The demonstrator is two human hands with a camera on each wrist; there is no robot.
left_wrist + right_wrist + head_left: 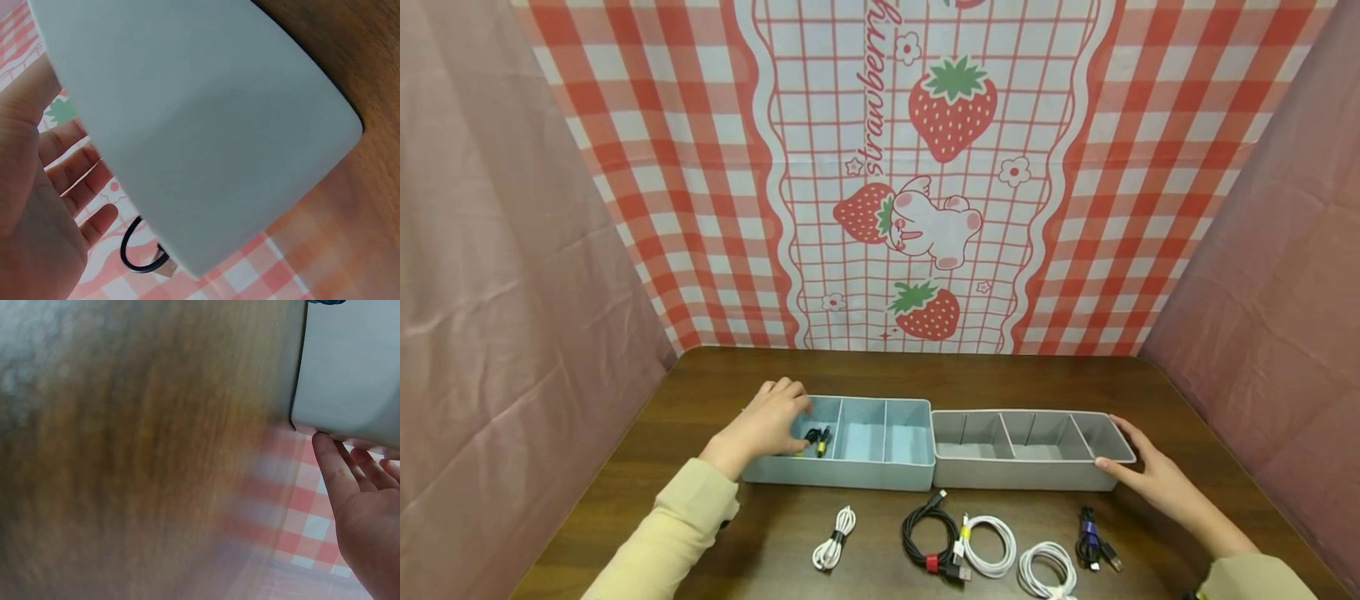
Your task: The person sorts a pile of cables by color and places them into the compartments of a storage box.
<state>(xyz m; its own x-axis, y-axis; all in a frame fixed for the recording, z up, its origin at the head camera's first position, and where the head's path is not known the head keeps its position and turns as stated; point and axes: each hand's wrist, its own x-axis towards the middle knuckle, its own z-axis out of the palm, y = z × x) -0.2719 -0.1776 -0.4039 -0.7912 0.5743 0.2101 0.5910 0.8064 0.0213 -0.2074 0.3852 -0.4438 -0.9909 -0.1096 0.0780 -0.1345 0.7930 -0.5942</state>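
Observation:
My left hand point(769, 421) reaches over the left end of a light blue divided box point(880, 475), fingers toward the far side and thumb dipping inside. Beside the thumb, a small black cable bundle point(823, 442) with a yellow tie lies in the compartment. The left wrist view shows the blue box's outer wall point(206, 137) hiding my fingertips, and a black cable loop point(125, 250) past its edge. My right hand point(1157, 479) holds the right end of a grey divided box point(1022, 477), thumb at the front rim, fingers along the end wall point(356, 375).
Along the front of the wooden table point(760, 533) lie a white tied cable point(833, 540), a black coil point(910, 546) with a red tie, a white coil point(1009, 533) with a yellow tie, another white coil point(1026, 571), and a black cable point(1088, 537) with a purple tie. Checked cloth hangs behind.

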